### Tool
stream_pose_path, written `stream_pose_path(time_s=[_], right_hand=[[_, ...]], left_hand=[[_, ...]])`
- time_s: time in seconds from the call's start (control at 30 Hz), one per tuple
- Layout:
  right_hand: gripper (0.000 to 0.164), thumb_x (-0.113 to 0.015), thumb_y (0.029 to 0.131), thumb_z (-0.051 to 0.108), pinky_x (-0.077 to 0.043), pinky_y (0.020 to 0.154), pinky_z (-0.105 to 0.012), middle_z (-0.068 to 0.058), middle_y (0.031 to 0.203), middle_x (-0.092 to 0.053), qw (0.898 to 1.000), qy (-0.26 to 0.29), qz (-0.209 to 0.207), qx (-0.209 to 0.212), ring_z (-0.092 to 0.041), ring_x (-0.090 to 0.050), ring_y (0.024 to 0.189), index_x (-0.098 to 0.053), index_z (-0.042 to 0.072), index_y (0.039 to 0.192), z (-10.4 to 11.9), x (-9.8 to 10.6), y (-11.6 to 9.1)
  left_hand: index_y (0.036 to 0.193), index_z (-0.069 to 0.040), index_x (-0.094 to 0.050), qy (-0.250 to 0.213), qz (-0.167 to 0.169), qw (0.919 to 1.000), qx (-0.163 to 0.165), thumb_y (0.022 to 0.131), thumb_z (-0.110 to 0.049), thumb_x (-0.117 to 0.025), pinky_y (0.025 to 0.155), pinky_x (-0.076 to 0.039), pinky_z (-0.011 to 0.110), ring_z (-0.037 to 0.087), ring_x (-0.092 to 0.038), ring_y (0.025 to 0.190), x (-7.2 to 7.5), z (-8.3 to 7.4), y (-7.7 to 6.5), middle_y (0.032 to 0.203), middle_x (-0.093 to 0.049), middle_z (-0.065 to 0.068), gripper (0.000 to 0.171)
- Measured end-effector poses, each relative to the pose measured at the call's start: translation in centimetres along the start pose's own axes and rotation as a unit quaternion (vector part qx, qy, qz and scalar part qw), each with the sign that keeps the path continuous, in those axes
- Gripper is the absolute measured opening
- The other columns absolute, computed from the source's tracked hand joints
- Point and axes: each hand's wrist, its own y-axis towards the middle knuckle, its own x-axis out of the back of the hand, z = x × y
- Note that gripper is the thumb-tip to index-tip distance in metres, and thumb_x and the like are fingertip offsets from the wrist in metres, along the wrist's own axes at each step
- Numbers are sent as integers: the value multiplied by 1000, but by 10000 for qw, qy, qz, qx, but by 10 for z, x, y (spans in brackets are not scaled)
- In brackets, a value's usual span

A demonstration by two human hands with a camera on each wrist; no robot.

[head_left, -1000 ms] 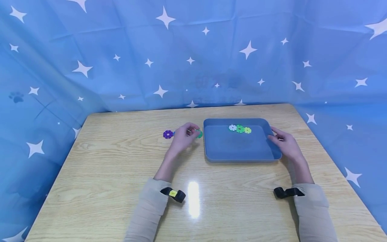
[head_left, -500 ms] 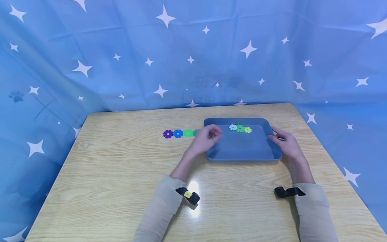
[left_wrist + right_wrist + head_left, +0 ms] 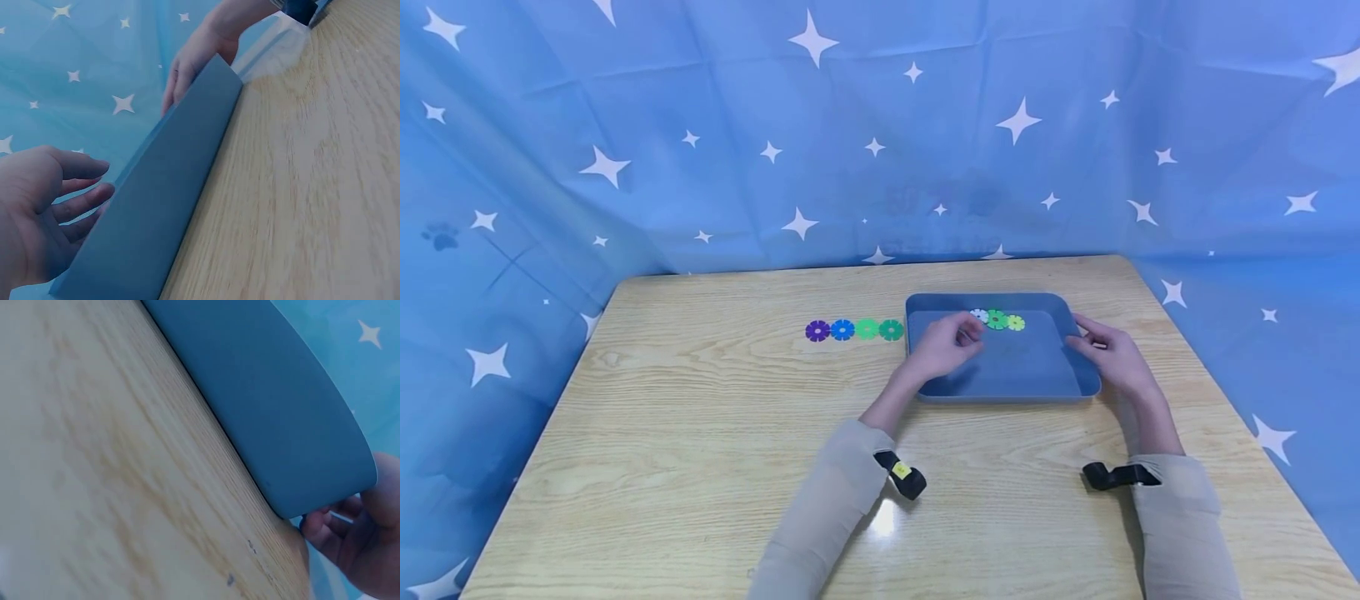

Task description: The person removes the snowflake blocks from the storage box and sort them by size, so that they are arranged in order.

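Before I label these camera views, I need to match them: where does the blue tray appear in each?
Head: blue tray right of centre.
Left wrist: blue tray slants from bottom left to upper middle.
Right wrist: blue tray runs from the top edge toward lower right.
Shared landmark: the right hand, gripping the tray's edge.

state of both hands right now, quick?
Left hand: open, fingers relaxed, holding nothing, over the blue tray.
Right hand: holding the tray's right edge.
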Motion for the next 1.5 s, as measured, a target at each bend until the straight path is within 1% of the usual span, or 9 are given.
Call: stream_pose_path(time_s=[0.2,0.37,0.67,0.77,0.9,1.0,1.17,1.3,1.5], right_hand=[[59,-55,106,33,-42,61,-26,-17,104,-57,10000,4,-9,-31,-15,-49,83,-38,6,155,-1,0,1],[59,-55,106,33,-42,61,-26,-17,104,-57,10000,-3,6,-57,-16,-49,83,-37,6,155,-2,0,2],[58,-54,106,32,-42,61,-27,-17,103,-57,10000,36,41,-72,-17,-49,81,-37,4,155,-2,-1,0],[59,-55,106,33,-42,60,-27,-17,102,-57,9999,62,36,-90,-17,-48,81,-38,5,155,0,-1,0],[60,-54,106,34,-42,60,-27,-17,103,-56,9999,83,43,-115,-16,-48,82,-37,6,155,1,0,0],[60,-54,106,33,-42,60,-27,-17,103,-57,9999,86,44,-111,-17,-49,82,-36,5,155,0,0,0],[59,-54,106,32,-41,59,-28,-18,102,-57,9999,88,40,-93,-19,-48,79,-36,5,155,-1,0,0],[59,-54,106,33,-40,59,-28,-18,102,-56,9999,83,23,-107,-18,-47,79,-37,5,155,0,0,-1],[60,-55,106,34,-39,59,-29,-17,100,-56,9999,78,6,-86,-18,-47,78,-37,5,155,3,0,-2]], left_hand=[[132,-1,-60,105,193,9994,251,99,-9,-65,83,-50,20,16,-63,100,-12,-2,15,124,-64,11,34],[136,-4,-59,115,153,9988,461,100,-10,-64,82,-50,22,17,-62,102,-20,0,26,129,-63,8,37],[141,-12,-57,569,71,9954,767,101,-10,-61,105,-44,28,18,-51,132,-35,6,43,140,-58,3,41],[139,-12,-59,572,11,9952,799,100,-9,-63,101,-46,26,16,-55,126,-38,6,44,135,-61,2,40],[131,-10,-64,374,-158,9965,731,98,-7,-67,88,-49,23,12,-60,104,-39,7,43,113,-66,1,33],[129,-8,-64,318,-192,9958,832,97,-6,-68,80,-48,22,10,-59,91,-39,7,43,99,-64,-1,32],[130,-5,-63,581,-193,9923,1081,95,-10,-72,72,-45,21,8,-53,76,-38,7,43,83,-57,-4,37],[124,-5,-66,844,-208,9894,1165,93,-16,-76,71,-42,22,11,-50,77,-37,6,42,81,-55,-2,35],[107,-10,-68,1020,-95,9879,1167,87,-23,-83,78,-45,22,11,-48,92,-35,4,40,95,-55,-3,29]])
